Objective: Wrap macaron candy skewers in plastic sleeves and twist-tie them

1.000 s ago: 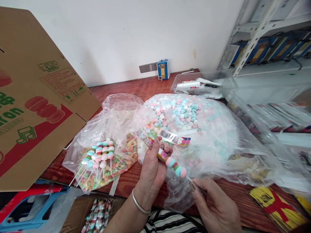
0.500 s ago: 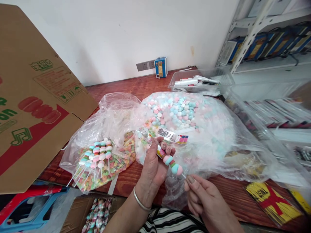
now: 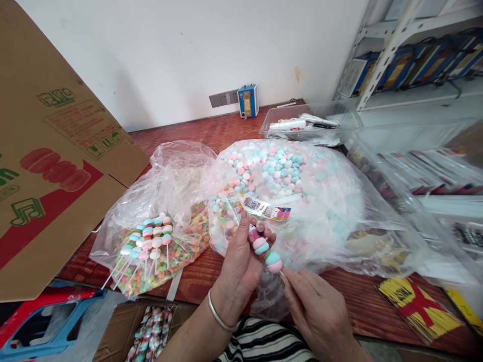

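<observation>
My left hand [image 3: 241, 256] is closed round a small printed clear wrapper [image 3: 264, 208] with a candy skewer [image 3: 266, 250] of pink, blue and green discs partly inside it. My right hand [image 3: 313, 306] pinches the lower end of the skewer, right under the bottom pink disc. Both hands are over the near edge of a wooden table [image 3: 211, 133]. Behind them lies a big clear bag of pastel candy discs [image 3: 279, 171]. To the left, several finished skewers [image 3: 149, 244] rest on a clear bag of small coloured ring candies [image 3: 166, 256].
A large printed cardboard box [image 3: 56, 166] leans at the left. A clear tray with tubes [image 3: 305, 125] stands at the back, a blue device [image 3: 245, 100] by the wall sockets. Metal shelving [image 3: 415, 55] and clear packs fill the right. A carton of wrapped skewers [image 3: 151, 334] sits below.
My right hand has pushed the skewer up and left, so it sits deeper in the wrapper held by my left hand. The view has shifted slightly.
</observation>
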`<state>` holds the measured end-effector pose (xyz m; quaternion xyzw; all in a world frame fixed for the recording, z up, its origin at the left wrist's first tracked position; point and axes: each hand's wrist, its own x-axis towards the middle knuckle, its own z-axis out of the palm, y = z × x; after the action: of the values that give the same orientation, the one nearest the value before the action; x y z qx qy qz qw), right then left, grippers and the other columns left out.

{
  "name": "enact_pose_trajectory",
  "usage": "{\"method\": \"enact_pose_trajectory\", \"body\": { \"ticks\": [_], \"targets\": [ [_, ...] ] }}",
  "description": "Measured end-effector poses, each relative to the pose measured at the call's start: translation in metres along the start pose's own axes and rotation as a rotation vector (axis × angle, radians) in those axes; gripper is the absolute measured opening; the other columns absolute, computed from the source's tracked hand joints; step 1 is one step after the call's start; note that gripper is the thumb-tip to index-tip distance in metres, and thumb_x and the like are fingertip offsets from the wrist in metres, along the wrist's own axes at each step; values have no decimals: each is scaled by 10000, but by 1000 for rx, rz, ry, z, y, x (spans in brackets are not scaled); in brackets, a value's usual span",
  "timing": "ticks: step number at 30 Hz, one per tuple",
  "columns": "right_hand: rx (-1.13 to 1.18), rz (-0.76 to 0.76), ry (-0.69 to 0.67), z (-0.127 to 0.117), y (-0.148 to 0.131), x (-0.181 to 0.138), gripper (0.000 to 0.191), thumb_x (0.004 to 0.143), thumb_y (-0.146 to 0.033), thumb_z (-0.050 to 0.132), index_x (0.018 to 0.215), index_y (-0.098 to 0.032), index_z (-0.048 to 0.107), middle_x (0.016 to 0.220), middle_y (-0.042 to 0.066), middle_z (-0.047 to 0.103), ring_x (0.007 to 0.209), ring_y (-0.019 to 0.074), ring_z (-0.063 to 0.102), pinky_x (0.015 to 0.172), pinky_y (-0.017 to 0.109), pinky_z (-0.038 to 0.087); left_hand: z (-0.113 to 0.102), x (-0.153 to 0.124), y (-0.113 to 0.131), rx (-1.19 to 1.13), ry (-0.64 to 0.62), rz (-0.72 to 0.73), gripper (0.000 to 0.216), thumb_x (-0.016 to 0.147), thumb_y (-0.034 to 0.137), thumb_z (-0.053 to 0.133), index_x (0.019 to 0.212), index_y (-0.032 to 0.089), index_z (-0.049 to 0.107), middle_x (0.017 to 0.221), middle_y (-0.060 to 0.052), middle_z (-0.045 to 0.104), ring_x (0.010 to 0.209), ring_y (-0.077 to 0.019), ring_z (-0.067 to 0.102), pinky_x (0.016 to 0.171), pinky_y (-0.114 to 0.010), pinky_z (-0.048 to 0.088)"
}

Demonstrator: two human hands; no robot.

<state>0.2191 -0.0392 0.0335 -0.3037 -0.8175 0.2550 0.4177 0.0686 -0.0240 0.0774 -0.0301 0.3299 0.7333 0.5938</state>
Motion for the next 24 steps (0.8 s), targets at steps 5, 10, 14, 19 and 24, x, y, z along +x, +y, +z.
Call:
{"method": "enact_pose_trajectory", "body": {
  "ticks": [5, 10, 14, 19, 24],
  "targets": [
    [454, 555, -134, -2, 2, 2, 331, 948, -405, 495, 843, -154, 683, 577, -19, 529, 500, 124, 467, 446, 220, 347, -7, -1, 1, -43, -110, -49, 261, 789, 393, 716, 771, 165, 592, 713, 7, 556, 693, -126, 578, 789, -319, 520],
    [832, 810, -172, 7, 9, -5, 439, 883, -563, 554, 848, -140, 665, 485, -82, 320, 428, 81, 272, 418, 211, 218, -12, 1, 11, -27, -193, -54, 320, 809, 404, 667, 1008, 153, 659, 792, -34, 621, 800, -178, 620, 861, -384, 508],
    [820, 747, -181, 8, 6, -4, 408, 938, -503, 493, 902, -142, 681, 501, -74, 343, 415, 87, 313, 402, 208, 291, -12, 2, 9, -29, -169, -24, 210, 816, 323, 675, 940, 153, 668, 809, -26, 626, 819, -151, 630, 933, -370, 493],
    [200, 189, -91, 4, 0, 2, 196, 923, -239, 542, 986, -177, 717, 730, 34, 649, 661, 160, 616, 620, 245, 483, -4, 0, 1, -94, 3, 33, 163, 857, 335, 644, 826, 176, 644, 816, -19, 629, 821, -145, 646, 899, -364, 522],
    [149, 178, -29, 5, 2, 2, 183, 915, -244, 548, 949, -178, 715, 689, 37, 648, 621, 161, 610, 586, 249, 473, 4, -7, -6, -56, 35, 92, 244, 843, 410, 654, 783, 176, 618, 750, -11, 602, 738, -140, 619, 799, -331, 539]
  ]
}}
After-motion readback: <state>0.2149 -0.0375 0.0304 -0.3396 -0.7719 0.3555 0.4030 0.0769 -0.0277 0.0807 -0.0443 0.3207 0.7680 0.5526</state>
